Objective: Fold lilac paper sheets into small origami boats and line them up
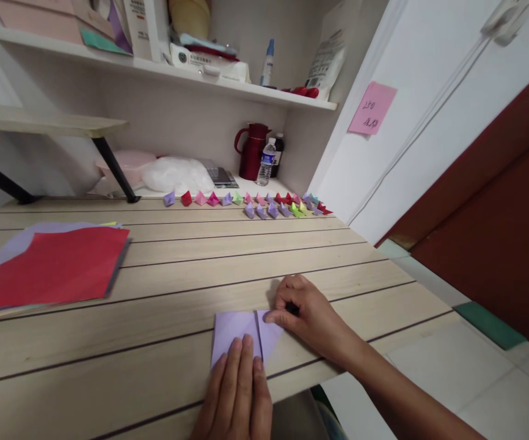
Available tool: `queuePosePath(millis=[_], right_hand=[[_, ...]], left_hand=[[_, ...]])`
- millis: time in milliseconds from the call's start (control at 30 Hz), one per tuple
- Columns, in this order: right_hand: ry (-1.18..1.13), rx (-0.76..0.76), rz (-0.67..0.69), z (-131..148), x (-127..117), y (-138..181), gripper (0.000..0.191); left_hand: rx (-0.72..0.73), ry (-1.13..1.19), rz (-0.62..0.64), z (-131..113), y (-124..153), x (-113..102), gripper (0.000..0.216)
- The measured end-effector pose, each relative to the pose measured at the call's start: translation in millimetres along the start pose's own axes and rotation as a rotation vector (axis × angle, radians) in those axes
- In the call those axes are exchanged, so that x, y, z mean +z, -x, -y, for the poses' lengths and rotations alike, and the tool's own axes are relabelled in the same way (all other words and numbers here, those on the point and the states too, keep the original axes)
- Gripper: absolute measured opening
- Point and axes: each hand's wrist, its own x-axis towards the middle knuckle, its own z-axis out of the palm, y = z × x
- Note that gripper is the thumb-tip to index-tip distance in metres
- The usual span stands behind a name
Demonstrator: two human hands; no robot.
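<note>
A sheet of purple origami paper, folded into a small rectangle with a narrower flap at its right, lies near the table's front edge. My left hand rests on its lower part, fingers stretched out flat and side by side. My right hand is at the paper's upper right, its fingers curled in and the thumb tip on the flap. The underside of the paper and the tips of the curled fingers are hidden.
Several coloured sheets, a red sheet on top, lie at left. Rows of small folded paper shapes line the table's back edge. Behind them stand a dark red jug and a water bottle. A black-legged stand is at back left.
</note>
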Motion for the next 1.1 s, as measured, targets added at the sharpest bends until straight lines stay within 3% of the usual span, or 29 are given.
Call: queuePosePath(millis=[300, 500, 600, 733, 833, 900, 967, 1100], right_hand=[[0.122, 0.002, 0.014, 3.1, 1.1, -0.7, 0.034], [0.167, 0.042, 0.014, 1.6, -0.4, -3.2, 0.033], [0.342, 0.099, -0.107, -1.9, -7.6, 2.1, 0.025], [0.564, 0.045, -0.29, 4.4, -12.9, 30.4, 0.042], [0.557, -0.25, -0.145, 17.5, -5.8, 59.1, 0.046], [0.54, -0.427, -0.055, 22.4, -0.5, 73.0, 0.063], [0.538, -0.415, 0.017, 20.7, 0.0, 79.1, 0.075], [0.532, -0.159, 0.125, 5.0, -16.3, 74.5, 0.063]], left_hand=[[-0.07, 0.058, 0.048, 0.2, -3.9, -5.9, 0.033], [-0.074, -0.078, 0.033, -1.1, -8.4, -3.9, 0.039], [-0.04, -0.101, 0.012, 1.2, -8.0, -0.8, 0.039], [-0.024, -0.127, -0.021, 0.2, -4.8, 4.5, 0.04], [-0.053, -0.113, -0.018, -4.6, -1.1, 8.4, 0.043], [-0.078, -0.1, -0.01, -7.1, 0.5, 10.0, 0.046], [-0.072, -0.106, -0.013, -7.4, 0.4, 10.3, 0.045], [-0.014, -0.126, -0.017, -3.2, -2.8, 8.2, 0.041]])
